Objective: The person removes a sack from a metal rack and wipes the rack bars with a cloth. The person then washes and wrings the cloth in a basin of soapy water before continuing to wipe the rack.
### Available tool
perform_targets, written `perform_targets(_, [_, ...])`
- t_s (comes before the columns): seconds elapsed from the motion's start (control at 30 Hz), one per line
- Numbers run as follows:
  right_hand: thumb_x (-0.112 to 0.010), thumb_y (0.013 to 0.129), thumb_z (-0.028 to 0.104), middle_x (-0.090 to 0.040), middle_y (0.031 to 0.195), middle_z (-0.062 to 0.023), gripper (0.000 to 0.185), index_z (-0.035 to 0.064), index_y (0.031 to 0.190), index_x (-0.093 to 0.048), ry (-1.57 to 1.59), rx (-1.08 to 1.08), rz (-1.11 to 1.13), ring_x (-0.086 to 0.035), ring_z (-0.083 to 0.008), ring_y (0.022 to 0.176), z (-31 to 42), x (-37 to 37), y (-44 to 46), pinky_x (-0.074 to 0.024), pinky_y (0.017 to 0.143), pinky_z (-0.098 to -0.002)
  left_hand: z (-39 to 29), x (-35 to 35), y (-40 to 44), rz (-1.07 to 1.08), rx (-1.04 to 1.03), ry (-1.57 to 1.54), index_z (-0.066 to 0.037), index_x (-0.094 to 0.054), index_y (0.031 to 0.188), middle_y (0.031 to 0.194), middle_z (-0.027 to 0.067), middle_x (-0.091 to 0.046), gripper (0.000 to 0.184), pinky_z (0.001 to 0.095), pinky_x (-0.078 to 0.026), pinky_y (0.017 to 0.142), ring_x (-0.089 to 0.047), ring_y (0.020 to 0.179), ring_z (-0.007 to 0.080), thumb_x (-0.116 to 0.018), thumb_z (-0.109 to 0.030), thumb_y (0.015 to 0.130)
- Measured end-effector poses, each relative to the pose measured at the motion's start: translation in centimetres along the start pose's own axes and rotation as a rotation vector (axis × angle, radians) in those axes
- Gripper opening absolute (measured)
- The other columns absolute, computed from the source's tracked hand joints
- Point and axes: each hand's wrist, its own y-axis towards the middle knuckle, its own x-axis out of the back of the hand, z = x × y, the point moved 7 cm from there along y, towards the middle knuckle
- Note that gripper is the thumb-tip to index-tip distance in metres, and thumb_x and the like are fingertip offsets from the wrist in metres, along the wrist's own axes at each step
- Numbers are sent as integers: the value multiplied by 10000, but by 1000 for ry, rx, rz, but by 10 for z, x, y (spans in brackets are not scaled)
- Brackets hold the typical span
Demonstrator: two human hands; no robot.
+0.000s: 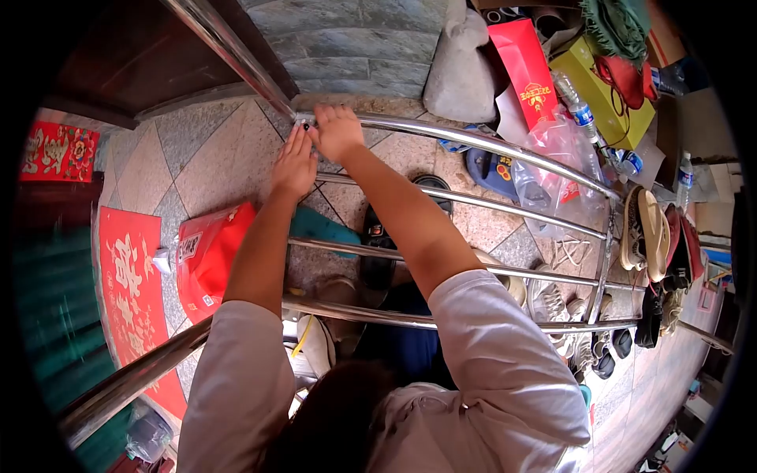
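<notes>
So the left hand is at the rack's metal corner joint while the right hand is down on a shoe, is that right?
Not quite: the right hand is misplaced. The head view shows it up at the metal corner joint as well, beside the left hand.

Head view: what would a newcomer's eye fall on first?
Probably the shiny tubular metal rack crossing the middle, bare left hand and bare right hand together at its far-left corner. Next, the red mat with pale characters at left and red gold-lettered packaging, upper right.
</notes>
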Motion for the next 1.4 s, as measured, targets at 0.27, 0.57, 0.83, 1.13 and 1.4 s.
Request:
perform_targets(0.27, [-411,847,443,-576,1099,-118,486,65,1131,-521,-94,-312,323,-528,-296,1013,-109,62,-39,-392,878,-397,-3,8,3,-64,-51,-81,-74,-218,1371,1432,64,-206,565,336,-185,1064,-177,1324,190,-391,-217,852])
perform_targets(0.57, [-479,829,328,-578,1028,-114,329,54,988,-571,-440,-427,-125,-508,-284,987,-235,194,-153,-355,880,-414,-2,4,18,-58,-93,-85,-77,-176,1383,1442,71,-175,633,350,-179,1067,-169,1327,208,-410,-115,797])
perform_targets(0.83, [-477,827,424,-380,1298,-133,610,61,1292,-324,-339,-187,91,-320,-291,1226,-190,154,-144,-223,1027,-438,-7,6,23,-35,-78,-100,-93,-138,1393,1449,62,-151,706,341,-187,1066,-157,1331,212,-393,0,741])
perform_targets(1.13, [-413,855,488,-326,1355,-113,597,104,1304,-332,-527,-661,115,-225,-299,1288,-396,295,-272,-183,1033,-447,-4,3,32,-70,-131,-105,-67,-127,1388,1439,102,-160,727,322,-181,1072,-140,1332,247,-421,59,735])
perform_targets(1.4, [-362,838,558,-289,1370,-170,710,43,1322,-289,-441,-490,174,-192,-319,1301,-272,208,-198,-113,1068,-452,3,-8,42,-131,-151,-47,-49,-144,1381,1428,126,-184,688,337,-164,1078,-163,1324,271,-412,66,758])
